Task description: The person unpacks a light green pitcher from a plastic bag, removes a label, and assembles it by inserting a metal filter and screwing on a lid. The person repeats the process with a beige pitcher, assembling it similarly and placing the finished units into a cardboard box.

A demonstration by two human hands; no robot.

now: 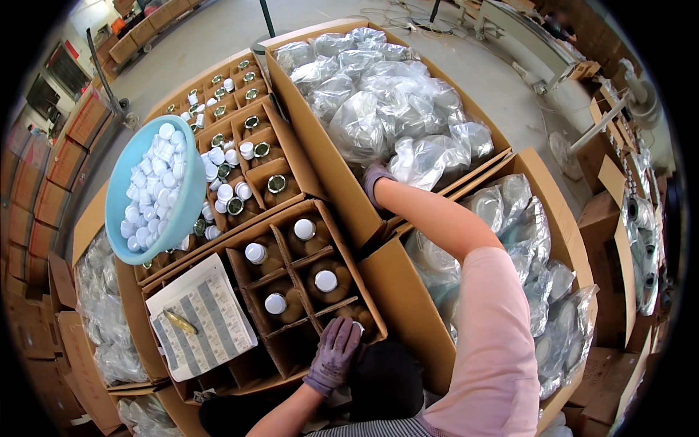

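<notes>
My left hand (pixel 333 355), in a purple-grey glove, rests over a white-capped bottle (pixel 366 319) in the near right cell of a divided cardboard box (pixel 331 218). Its fingers lie together over the cap, which shows only at its edge. Several white-capped brown bottles (pixel 325 282) stand upright in neighbouring cells. My right hand (pixel 374 182), also gloved, reaches down inside a large carton (pixel 320 138), beside bundles wrapped in clear plastic (pixel 397 109). The carton and the bundles hide its fingers, so what it holds cannot be seen.
A light blue basin (pixel 193 197) of white caps (pixel 154 182) sits on the divided boxes at left. Lined paper (pixel 200 317) bearing a small yellowish object (pixel 180 323) lies nearer. Another carton of plastic-wrapped bundles (pixel 535 247) stands at right. Uncapped bottles (pixel 276 184) and loose caps fill the farther boxes.
</notes>
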